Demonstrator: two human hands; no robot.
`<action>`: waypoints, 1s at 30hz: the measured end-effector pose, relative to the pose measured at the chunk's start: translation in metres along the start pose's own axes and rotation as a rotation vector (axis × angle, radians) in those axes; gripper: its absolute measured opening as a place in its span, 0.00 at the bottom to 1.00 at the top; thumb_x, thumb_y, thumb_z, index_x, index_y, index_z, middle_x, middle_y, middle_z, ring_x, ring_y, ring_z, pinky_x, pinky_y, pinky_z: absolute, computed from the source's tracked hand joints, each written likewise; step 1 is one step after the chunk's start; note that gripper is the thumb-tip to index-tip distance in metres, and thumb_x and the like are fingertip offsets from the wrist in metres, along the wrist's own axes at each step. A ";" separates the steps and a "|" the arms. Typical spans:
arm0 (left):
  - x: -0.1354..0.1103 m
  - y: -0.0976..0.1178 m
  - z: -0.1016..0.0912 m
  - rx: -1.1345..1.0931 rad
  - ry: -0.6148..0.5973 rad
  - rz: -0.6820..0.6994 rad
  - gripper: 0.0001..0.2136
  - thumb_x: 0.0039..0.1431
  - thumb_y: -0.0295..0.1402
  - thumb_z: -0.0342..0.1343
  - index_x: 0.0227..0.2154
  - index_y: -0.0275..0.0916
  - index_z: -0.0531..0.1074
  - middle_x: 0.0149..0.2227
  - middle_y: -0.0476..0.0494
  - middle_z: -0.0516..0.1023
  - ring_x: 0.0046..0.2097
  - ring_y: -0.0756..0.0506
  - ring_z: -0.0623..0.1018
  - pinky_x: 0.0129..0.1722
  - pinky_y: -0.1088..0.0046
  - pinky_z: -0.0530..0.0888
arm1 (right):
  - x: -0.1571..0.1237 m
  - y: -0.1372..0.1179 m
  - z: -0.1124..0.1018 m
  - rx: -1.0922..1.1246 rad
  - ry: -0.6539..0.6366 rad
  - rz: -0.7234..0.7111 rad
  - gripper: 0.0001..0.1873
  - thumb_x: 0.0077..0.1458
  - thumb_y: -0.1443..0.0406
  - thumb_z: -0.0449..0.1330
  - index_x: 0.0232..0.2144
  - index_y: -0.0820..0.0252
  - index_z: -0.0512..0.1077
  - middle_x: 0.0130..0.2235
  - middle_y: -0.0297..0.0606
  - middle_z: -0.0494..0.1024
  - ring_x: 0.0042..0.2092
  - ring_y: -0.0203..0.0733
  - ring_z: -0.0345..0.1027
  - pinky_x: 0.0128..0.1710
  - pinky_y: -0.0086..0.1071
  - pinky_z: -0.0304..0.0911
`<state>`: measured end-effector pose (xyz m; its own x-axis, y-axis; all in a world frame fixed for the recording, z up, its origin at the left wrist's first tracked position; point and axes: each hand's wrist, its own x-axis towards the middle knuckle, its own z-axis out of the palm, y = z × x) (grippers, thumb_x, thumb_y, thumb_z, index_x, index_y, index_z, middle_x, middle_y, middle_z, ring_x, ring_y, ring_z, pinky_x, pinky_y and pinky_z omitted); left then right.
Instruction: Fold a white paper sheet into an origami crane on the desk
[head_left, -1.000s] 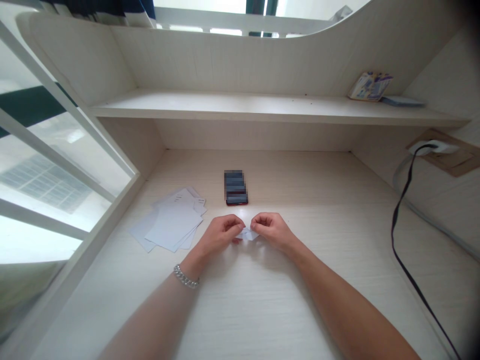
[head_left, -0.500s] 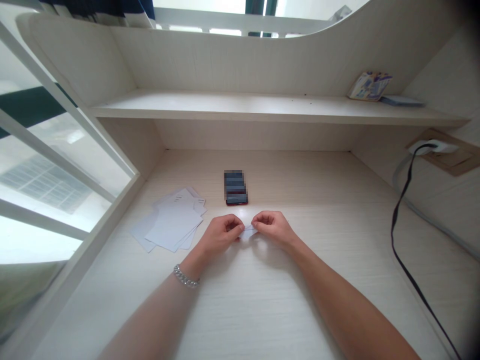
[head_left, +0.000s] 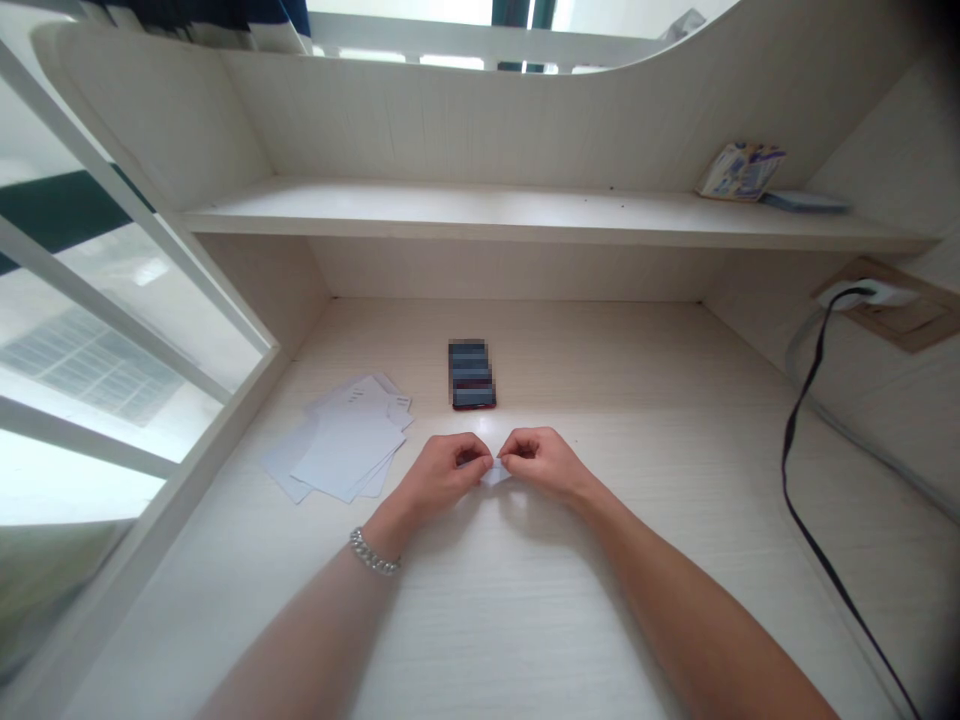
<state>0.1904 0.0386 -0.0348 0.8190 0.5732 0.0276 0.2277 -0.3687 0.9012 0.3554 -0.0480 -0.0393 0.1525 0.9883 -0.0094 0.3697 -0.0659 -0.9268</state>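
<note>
A small folded piece of white paper (head_left: 495, 474) is pinched between my two hands, just above the desk. My left hand (head_left: 452, 467), with a silver chain bracelet (head_left: 373, 553) at the wrist, grips its left side between thumb and forefinger. On the right side my right hand (head_left: 544, 460) pinches it the same way, the fingertips of both hands nearly meeting. Most of the paper is hidden by the fingers. Beyond the hands lies a dark phone (head_left: 472, 376), its screen blurred out. Loose white sheets of paper (head_left: 349, 445) lie overlapped to the left of my left hand.
A raised shelf (head_left: 450, 210) runs along the back of the desk, with a small colourful box (head_left: 741, 171) and a flat bluish item (head_left: 806, 202) on it. A black cable (head_left: 789, 440) hangs from the wall socket (head_left: 907, 305) at right. White bars (head_left: 112, 330) border the left side.
My hands have come slightly closer together and a little nearer to me, so less of the paper shows between them. The phone and the loose sheets have not moved.
</note>
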 end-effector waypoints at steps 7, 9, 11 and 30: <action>0.001 -0.003 0.000 -0.059 0.029 -0.025 0.09 0.54 0.36 0.51 0.28 0.35 0.73 0.27 0.46 0.75 0.28 0.50 0.74 0.27 0.76 0.70 | 0.001 -0.003 -0.003 0.083 0.040 0.032 0.07 0.46 0.67 0.56 0.26 0.63 0.73 0.26 0.36 0.74 0.28 0.36 0.64 0.26 0.27 0.58; 0.001 -0.003 0.000 -0.061 0.029 -0.030 0.10 0.54 0.36 0.51 0.28 0.36 0.73 0.26 0.46 0.75 0.28 0.50 0.74 0.27 0.76 0.70 | 0.000 -0.004 -0.002 0.092 0.016 0.000 0.07 0.47 0.65 0.57 0.27 0.63 0.73 0.27 0.36 0.74 0.29 0.36 0.64 0.28 0.27 0.58; 0.001 -0.003 0.000 -0.065 0.017 -0.041 0.10 0.54 0.37 0.51 0.28 0.36 0.73 0.26 0.46 0.75 0.28 0.49 0.74 0.27 0.76 0.70 | -0.001 -0.004 0.000 0.079 -0.008 -0.018 0.07 0.48 0.64 0.58 0.27 0.62 0.72 0.27 0.35 0.73 0.29 0.36 0.64 0.28 0.27 0.58; 0.003 -0.003 0.000 -0.209 0.094 -0.082 0.13 0.50 0.40 0.56 0.33 0.35 0.72 0.31 0.43 0.76 0.30 0.47 0.76 0.31 0.72 0.73 | -0.001 0.000 0.008 0.110 0.153 -0.094 0.10 0.52 0.60 0.57 0.31 0.60 0.72 0.30 0.36 0.73 0.31 0.37 0.65 0.30 0.29 0.61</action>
<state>0.1924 0.0415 -0.0372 0.7477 0.6638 -0.0181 0.1693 -0.1641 0.9718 0.3476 -0.0478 -0.0419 0.2626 0.9563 0.1284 0.2881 0.0493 -0.9563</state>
